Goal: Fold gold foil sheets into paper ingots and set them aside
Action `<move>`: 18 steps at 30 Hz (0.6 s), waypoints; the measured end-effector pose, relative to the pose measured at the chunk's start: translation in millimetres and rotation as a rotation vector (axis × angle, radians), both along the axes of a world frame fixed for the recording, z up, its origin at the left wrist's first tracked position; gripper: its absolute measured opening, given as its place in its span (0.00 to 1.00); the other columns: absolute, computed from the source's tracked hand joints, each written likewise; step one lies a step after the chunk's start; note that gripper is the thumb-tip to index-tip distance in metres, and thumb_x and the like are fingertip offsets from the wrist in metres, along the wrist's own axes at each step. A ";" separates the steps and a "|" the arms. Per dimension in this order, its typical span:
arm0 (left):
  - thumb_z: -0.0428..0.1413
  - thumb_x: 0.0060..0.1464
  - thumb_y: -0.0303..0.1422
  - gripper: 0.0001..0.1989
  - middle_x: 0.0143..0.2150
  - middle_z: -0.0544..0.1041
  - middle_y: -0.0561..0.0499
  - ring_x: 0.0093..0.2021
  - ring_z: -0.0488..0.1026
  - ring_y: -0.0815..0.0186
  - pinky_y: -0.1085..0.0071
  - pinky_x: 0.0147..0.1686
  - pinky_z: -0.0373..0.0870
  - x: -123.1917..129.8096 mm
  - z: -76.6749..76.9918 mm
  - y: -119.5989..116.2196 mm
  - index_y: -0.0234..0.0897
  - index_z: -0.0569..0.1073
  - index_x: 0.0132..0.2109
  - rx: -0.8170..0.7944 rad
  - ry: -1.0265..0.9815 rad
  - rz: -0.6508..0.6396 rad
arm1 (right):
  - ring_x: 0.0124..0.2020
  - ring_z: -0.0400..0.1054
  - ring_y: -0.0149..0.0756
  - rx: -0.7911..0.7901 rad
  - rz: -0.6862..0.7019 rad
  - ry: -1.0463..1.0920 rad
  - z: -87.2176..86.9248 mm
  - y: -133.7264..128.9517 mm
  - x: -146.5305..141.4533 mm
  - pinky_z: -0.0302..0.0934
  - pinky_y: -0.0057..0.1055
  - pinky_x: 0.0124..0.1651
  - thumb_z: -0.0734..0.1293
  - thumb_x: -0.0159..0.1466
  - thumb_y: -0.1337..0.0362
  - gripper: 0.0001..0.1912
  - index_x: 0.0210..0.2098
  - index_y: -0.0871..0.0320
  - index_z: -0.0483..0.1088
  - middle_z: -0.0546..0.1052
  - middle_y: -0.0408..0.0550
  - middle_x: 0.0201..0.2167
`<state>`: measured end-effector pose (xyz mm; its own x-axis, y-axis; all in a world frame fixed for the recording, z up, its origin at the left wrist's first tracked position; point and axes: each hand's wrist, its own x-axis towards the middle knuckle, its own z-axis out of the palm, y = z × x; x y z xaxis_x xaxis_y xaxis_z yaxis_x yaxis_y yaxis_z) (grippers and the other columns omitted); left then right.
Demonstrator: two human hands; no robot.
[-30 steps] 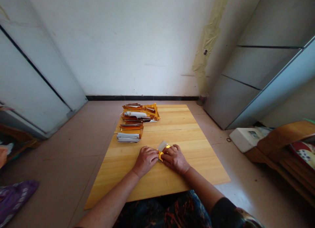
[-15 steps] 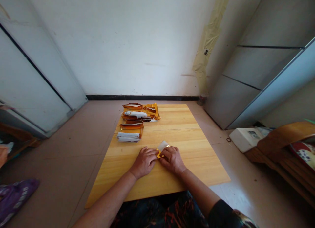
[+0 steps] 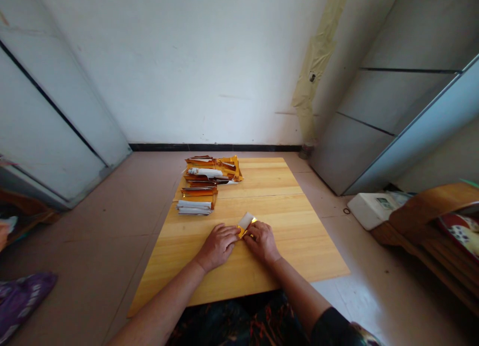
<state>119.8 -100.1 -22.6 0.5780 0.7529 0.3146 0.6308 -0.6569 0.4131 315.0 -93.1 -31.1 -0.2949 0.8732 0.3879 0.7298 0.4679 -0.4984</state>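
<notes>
A small piece of gold foil paper (image 3: 242, 232) with a pale white side (image 3: 246, 220) lies on the wooden table near its middle. My left hand (image 3: 220, 245) presses the left end of the foil paper with fingers closed together. On the other side, my right hand (image 3: 262, 241) pinches its right edge, the fingertips bent down against the table. Part of the paper is hidden under my fingers. Beyond my left hand sits a stack of folded white paper strips (image 3: 194, 208), with orange-gold foil bundles (image 3: 200, 192) behind it.
The light wooden table (image 3: 299, 251) spans the space before me. More gold foil pieces (image 3: 235, 169) and a white roll (image 3: 205, 172) lie at its far left. A white box (image 3: 370, 209) and a wooden chair (image 3: 419, 221) stand right; a purple bag (image 3: 26, 303) lies left.
My right fingers have shifted slightly on the foil paper, and more of its shiny gold edge shows. My left hand stays nearly in place.
</notes>
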 end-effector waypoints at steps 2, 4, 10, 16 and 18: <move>0.49 0.53 0.23 0.14 0.51 0.75 0.48 0.54 0.69 0.64 0.58 0.56 0.58 -2.0 -1.0 0.9 0.41 0.74 0.42 0.007 -0.004 -0.022 | 0.34 0.65 0.32 -0.013 -0.004 -0.005 -0.6 1.4 -0.3 0.51 0.29 0.40 0.67 0.57 0.68 0.04 0.26 0.56 0.71 0.72 0.43 0.29; 0.48 0.54 0.23 0.15 0.51 0.74 0.48 0.54 0.68 0.64 0.59 0.56 0.59 -3.9 -1.7 2.6 0.41 0.74 0.44 0.016 -0.011 -0.053 | 0.34 0.65 0.32 -0.021 -0.009 -0.014 -1.1 2.9 -0.6 0.52 0.28 0.39 0.66 0.57 0.68 0.05 0.24 0.57 0.70 0.71 0.43 0.28; 0.48 0.54 0.23 0.14 0.49 0.75 0.48 0.52 0.70 0.64 0.62 0.54 0.63 -5.1 2.4 9.8 0.40 0.74 0.43 0.026 -0.014 -0.147 | 0.32 0.65 0.31 -0.036 -0.002 -0.037 -2.4 7.4 -1.2 0.53 0.27 0.36 0.64 0.57 0.70 0.07 0.23 0.57 0.67 0.70 0.43 0.28; 0.48 0.53 0.22 0.14 0.49 0.75 0.48 0.52 0.70 0.64 0.61 0.54 0.63 -6.4 -1.3 10.2 0.40 0.74 0.41 0.031 -0.069 -0.132 | 0.31 0.64 0.31 -0.026 0.014 0.005 -0.9 7.5 0.1 0.54 0.27 0.36 0.64 0.56 0.70 0.07 0.22 0.57 0.67 0.70 0.43 0.27; 0.47 0.53 0.21 0.15 0.49 0.76 0.49 0.52 0.70 0.65 0.62 0.54 0.63 -7.2 -4.3 10.9 0.40 0.74 0.42 0.011 -0.095 -0.117 | 0.32 0.65 0.31 -0.027 0.047 0.020 0.0 6.3 1.3 0.54 0.27 0.37 0.64 0.56 0.70 0.06 0.23 0.57 0.68 0.71 0.43 0.27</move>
<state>112.7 -89.2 -26.9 0.6286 0.6784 0.3802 0.5084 -0.7284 0.4593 316.3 -86.9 -31.1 -0.3288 0.8688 0.3702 0.6971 0.4878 -0.5255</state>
